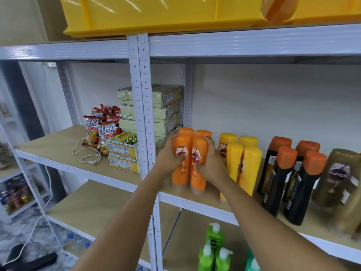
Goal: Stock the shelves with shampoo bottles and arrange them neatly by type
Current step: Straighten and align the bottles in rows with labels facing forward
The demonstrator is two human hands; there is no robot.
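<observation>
Head view: left hand wrapped round front-left orange shampoo bottle, right hand wrapped round front-right orange bottle, both closed on them, the two bottles upright, touching, at centre of middle shelf, two more orange bottles just behind at 12 o'clock. At 3 o'clock of these, yellow bottles, then black bottles with orange caps, then a brown bottle at far right; at 9 o'clock beyond the post, cracker boxes and red snack bags; at 6 o'clock on lower shelf, green pump bottles; at 12 o'clock on top shelf, yellow bins.
</observation>
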